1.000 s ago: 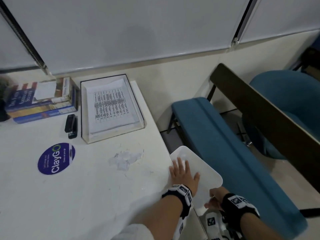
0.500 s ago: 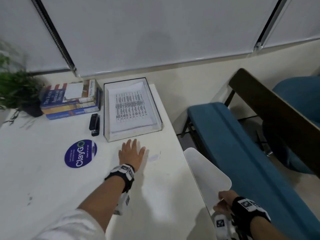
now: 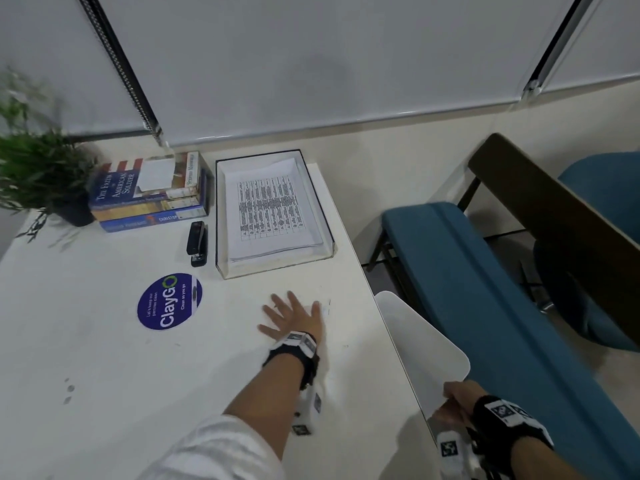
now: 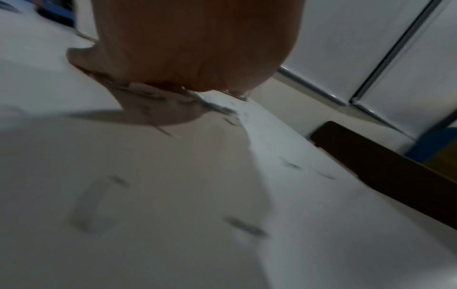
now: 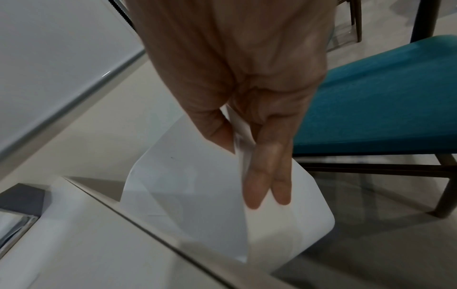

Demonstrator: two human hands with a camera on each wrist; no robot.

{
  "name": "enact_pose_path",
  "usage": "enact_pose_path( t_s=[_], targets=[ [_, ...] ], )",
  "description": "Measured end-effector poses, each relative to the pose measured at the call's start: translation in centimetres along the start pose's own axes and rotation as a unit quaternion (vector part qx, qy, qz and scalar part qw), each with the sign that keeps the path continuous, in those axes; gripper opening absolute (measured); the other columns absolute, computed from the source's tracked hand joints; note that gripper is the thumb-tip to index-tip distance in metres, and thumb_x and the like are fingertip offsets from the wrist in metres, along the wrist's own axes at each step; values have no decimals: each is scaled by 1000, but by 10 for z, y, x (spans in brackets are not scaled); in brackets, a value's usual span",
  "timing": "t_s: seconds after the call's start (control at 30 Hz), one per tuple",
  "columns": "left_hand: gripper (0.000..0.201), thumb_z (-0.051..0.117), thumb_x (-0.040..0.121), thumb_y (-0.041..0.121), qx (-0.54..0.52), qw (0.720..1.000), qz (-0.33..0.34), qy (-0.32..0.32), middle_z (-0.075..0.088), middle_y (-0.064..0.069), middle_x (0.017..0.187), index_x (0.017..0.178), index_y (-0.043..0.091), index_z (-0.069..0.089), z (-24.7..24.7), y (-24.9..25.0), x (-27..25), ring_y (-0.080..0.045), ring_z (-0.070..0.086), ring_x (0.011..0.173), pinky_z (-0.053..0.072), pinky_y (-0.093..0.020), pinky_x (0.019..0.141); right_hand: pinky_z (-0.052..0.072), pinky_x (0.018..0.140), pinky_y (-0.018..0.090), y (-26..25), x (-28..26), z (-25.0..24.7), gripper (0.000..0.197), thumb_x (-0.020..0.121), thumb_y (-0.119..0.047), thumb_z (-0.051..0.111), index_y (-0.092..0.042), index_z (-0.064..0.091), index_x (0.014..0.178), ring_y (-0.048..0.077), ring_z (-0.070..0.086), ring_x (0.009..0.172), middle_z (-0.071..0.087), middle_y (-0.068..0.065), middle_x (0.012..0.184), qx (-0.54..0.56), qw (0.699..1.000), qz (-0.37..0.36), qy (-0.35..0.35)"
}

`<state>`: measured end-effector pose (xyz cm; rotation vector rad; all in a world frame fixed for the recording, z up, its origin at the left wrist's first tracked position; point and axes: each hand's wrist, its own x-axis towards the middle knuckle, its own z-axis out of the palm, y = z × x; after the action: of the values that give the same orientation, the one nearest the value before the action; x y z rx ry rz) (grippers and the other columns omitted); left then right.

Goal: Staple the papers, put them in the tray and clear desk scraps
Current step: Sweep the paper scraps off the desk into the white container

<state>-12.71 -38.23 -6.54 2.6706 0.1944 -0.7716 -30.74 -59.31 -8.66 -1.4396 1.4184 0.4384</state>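
Observation:
My left hand (image 3: 291,315) lies flat with spread fingers on the white desk (image 3: 104,341), just in front of the tray. It covers the torn paper scraps; one small scrap (image 3: 325,308) peeks out at its right. In the left wrist view, scraps (image 4: 148,91) show under the palm (image 4: 188,48). The clear tray (image 3: 277,268) holds the printed papers (image 3: 270,209). A black stapler (image 3: 197,242) lies left of it. My right hand (image 3: 453,400) pinches the rim of a white bin (image 3: 419,344) held at the desk's right edge; the thumb and fingers (image 5: 259,172) clamp its wall (image 5: 197,195).
Stacked books (image 3: 149,192) and a potted plant (image 3: 41,174) sit at the back left. A round blue sticker (image 3: 169,301) is on the desk. Loose staples (image 4: 245,228) lie near my wrist. A blue bench (image 3: 485,289) stands right of the desk.
My left hand left the bin, crossed to the desk and came down flat on the scraps, then slid slightly toward the right edge. My right hand kept holding the bin.

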Motion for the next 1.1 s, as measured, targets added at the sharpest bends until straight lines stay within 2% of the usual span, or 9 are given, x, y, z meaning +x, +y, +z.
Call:
enact_pose_path(
  t_s=[0.07, 0.3, 0.4, 0.47, 0.57, 0.67, 0.77, 0.93, 1.1],
  targets=[
    [71, 20, 95, 53, 13, 999, 35, -16, -19, -12, 159, 151, 18, -6, 19, 17, -15, -35, -18, 146, -9, -57, 116, 44, 23, 28, 1, 0, 2, 23, 85, 17, 34, 9, 43, 65, 29, 49, 53, 46, 19, 60, 34, 999, 6, 4],
    [68, 17, 96, 52, 17, 988, 147, -51, -19, -8, 159, 151, 19, -8, 45, 49, -46, -29, -19, 147, -12, -51, 118, 30, 19, 11, -2, -14, -3, 31, 86, 17, 34, 6, 41, 58, 25, 47, 28, 43, 16, 56, 2, 1000, -26, 11],
    [68, 21, 96, 50, -19, 997, 76, 13, -16, -10, 160, 151, 19, -6, 13, 15, -24, -30, -15, 147, -7, -51, 119, 44, 24, 22, 0, -9, -2, 28, 86, 16, 35, 7, 42, 61, 29, 49, 52, 47, 18, 61, 44, 999, -5, 8],
    [69, 21, 96, 50, -35, 997, -10, 73, -12, -12, 160, 151, 17, -5, -14, -30, -4, -33, -10, 148, -2, -53, 118, 57, 43, 35, -2, -6, 1, 24, 85, 15, 36, 8, 43, 63, 33, 51, 57, 51, 21, 64, 45, 999, 4, 1],
    [72, 24, 95, 51, -61, 976, -144, 154, -8, -18, 160, 151, 13, -1, -48, -109, 10, -38, -6, 147, 0, -56, 118, 50, 46, 38, -8, -10, 5, 17, 84, 15, 37, 11, 47, 71, 31, 51, 56, 52, 20, 63, 37, 999, 3, -1],
    [71, 27, 95, 50, -76, 968, -192, 141, -4, -20, 159, 151, 12, 4, -54, -144, 12, -39, -3, 147, 2, -54, 119, 53, 44, 35, -7, -7, 3, 20, 85, 14, 36, 10, 45, 68, 32, 53, 57, 52, 21, 65, 42, 999, 9, -7],
    [70, 24, 96, 49, -43, 984, -136, 109, -5, -20, 159, 151, 12, 3, -40, -137, 11, -36, -4, 148, 0, -50, 120, 53, 40, 40, -5, -3, 6, 22, 84, 15, 35, 9, 43, 65, 33, 54, 57, 50, 22, 66, 67, 998, 15, 3],
    [73, 20, 95, 52, 21, 998, -32, 55, -14, -19, 158, 151, 12, -5, -28, -81, 26, -33, -13, 147, -5, -50, 120, 39, 23, 17, -6, -11, 7, 31, 85, 15, 37, 8, 43, 56, 23, 48, 48, 47, 15, 56, 8, 1000, -3, 3],
    [73, 20, 95, 54, 82, 991, 109, -1, -15, -13, 160, 151, 16, -7, -25, -17, 49, -31, -13, 148, -6, -48, 120, 36, 51, 28, -7, -9, 4, 26, 83, 13, 46, 10, 52, 59, 22, 44, 50, 49, 12, 54, -34, 999, -4, 16]
  ],
)
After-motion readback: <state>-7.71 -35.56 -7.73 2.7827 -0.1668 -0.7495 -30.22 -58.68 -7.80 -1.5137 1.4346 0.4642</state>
